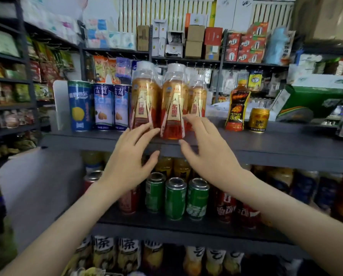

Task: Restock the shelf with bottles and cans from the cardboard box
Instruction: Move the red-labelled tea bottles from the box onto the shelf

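Three amber drink bottles with gold-and-red labels stand upright on the top dark shelf point(276, 140): a left bottle point(145, 96), a middle bottle point(173, 102) at the shelf's front edge, and a right bottle point(197, 96) further back. My left hand point(130, 158) reaches up with spread fingers, its fingertips at the base of the left bottle. My right hand point(204, 150) is spread too, its fingers touching the lower right side of the middle bottle. Neither hand grips anything. The cardboard box is not in view.
Tall blue cans point(102, 106) stand left of the bottles. A black-and-orange bottle point(237, 108) and a small gold can point(259, 120) stand to the right. Green cans point(175, 198) and red cans point(226, 208) fill the shelf below. Snack racks line the left side.
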